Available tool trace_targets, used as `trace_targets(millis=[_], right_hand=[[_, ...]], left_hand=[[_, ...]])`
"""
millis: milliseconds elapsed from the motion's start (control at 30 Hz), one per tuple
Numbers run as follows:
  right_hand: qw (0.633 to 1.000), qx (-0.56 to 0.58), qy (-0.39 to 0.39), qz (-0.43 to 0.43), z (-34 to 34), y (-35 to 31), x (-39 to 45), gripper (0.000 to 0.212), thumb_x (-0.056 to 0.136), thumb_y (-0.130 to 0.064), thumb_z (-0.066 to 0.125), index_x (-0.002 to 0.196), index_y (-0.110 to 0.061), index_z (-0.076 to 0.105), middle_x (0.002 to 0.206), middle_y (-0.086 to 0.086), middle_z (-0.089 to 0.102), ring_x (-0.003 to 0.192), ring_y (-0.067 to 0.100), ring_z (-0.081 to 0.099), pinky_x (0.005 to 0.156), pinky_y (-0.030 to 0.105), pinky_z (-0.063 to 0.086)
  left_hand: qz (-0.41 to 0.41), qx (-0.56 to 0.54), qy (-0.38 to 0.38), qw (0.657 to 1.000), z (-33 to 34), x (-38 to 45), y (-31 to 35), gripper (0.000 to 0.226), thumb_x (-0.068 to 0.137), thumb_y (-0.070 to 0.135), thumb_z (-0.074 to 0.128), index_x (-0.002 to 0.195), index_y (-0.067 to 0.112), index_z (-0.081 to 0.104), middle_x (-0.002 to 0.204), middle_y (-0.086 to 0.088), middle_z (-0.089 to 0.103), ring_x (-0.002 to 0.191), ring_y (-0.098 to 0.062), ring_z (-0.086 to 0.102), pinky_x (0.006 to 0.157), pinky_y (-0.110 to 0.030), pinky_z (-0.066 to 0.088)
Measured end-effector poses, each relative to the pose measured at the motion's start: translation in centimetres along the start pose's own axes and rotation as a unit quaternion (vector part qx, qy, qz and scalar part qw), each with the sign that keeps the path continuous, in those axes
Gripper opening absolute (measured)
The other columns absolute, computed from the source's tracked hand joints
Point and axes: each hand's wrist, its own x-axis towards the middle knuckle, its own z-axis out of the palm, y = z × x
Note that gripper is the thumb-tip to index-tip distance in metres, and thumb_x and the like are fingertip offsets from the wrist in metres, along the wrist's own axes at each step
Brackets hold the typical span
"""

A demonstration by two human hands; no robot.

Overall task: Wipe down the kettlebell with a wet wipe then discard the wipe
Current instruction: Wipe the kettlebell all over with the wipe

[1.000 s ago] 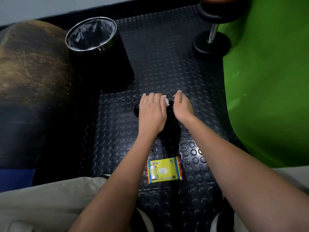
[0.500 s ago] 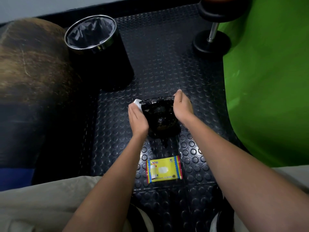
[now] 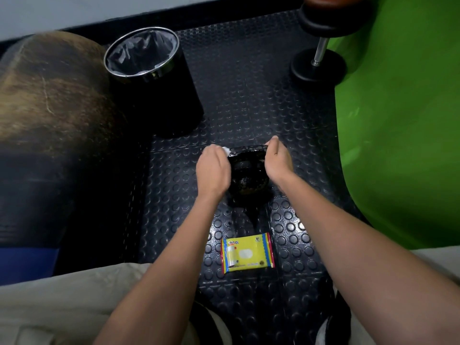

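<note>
A glossy black kettlebell (image 3: 249,175) stands on the studded rubber floor in the middle of the view. My left hand (image 3: 213,168) grips a white wet wipe (image 3: 226,151) and holds it against the left end of the kettlebell's handle. Only a small corner of the wipe shows past my fingers. My right hand (image 3: 276,160) holds the right end of the handle, fingers curled over it.
A black bin (image 3: 149,78) with a chrome rim and dark liner stands at the back left. A yellow pack of wipes (image 3: 247,252) lies near my knees. A dumbbell (image 3: 319,58) stands at the back right beside a green ball (image 3: 403,133). A brown padded shape fills the left.
My left hand went from over the kettlebell's top down to its left side, then up to the left end of the handle with the wipe. My right hand stayed on the handle.
</note>
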Motion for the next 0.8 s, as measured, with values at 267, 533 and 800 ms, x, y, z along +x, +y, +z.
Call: trace_targets(millis=[267, 533, 800], right_hand=[[1.0, -0.01, 0.006, -0.009, 0.3, -0.3, 0.1, 0.061, 0.105, -0.049, 0.015, 0.131, -0.015, 0.057, 0.134, 0.009, 0.059, 0.125, 0.03, 0.052, 0.109, 0.049, 0.038], [1.0, -0.009, 0.003, -0.02, 0.8, 0.2, 0.0, 0.063, 0.102, -0.055, 0.012, 0.136, -0.023, 0.054, 0.138, 0.005, 0.057, 0.13, 0.03, 0.048, 0.112, 0.053, 0.034], [1.0, -0.006, 0.022, -0.018, 1.1, 0.3, 0.0, 0.063, 0.101, -0.055, 0.012, 0.136, -0.023, 0.054, 0.136, 0.003, 0.057, 0.129, 0.029, 0.049, 0.111, 0.054, 0.035]], left_hand=[[0.163, 0.193, 0.024, 0.967, 2.1, -0.8, 0.6, 0.033, 0.106, 0.025, 0.027, 0.09, 0.015, 0.054, 0.09, -0.002, 0.055, 0.092, -0.025, 0.052, 0.113, -0.047, 0.033], [0.038, 0.018, 0.098, 0.994, 1.9, -1.4, -2.7, 0.033, 0.11, 0.026, 0.023, 0.104, 0.015, 0.054, 0.101, 0.005, 0.049, 0.096, -0.013, 0.043, 0.106, -0.047, 0.037], [-0.333, -0.311, 0.006, 0.89, 1.1, -0.5, -1.7, 0.047, 0.108, 0.043, 0.019, 0.116, 0.023, 0.061, 0.111, 0.003, 0.062, 0.102, -0.007, 0.056, 0.097, -0.03, 0.038]])
